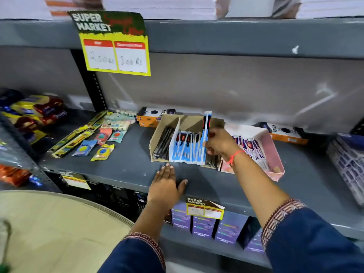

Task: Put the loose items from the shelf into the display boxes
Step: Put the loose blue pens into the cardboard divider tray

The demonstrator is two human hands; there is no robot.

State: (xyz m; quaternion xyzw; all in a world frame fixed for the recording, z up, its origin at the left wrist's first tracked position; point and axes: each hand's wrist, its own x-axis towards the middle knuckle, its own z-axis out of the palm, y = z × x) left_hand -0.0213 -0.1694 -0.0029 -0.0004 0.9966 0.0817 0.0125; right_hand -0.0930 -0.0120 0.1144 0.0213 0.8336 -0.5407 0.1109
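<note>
The right hand pinches a blue-and-white carded pen pack, holding it upright over the middle compartment of the brown cardboard display box on the grey metal shelf. The left hand lies open and flat on the shelf's near edge. More blue packs stand in that compartment.

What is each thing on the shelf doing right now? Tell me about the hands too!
Right hand: pinching a blue pen pack, upright over the brown display box.
Left hand: flat on the shelf, holding nothing.
Brown display box: open, partly filled with packs.
Pink display box: open, packs inside.
Loose packets: lying flat on the shelf, left of the boxes.
</note>
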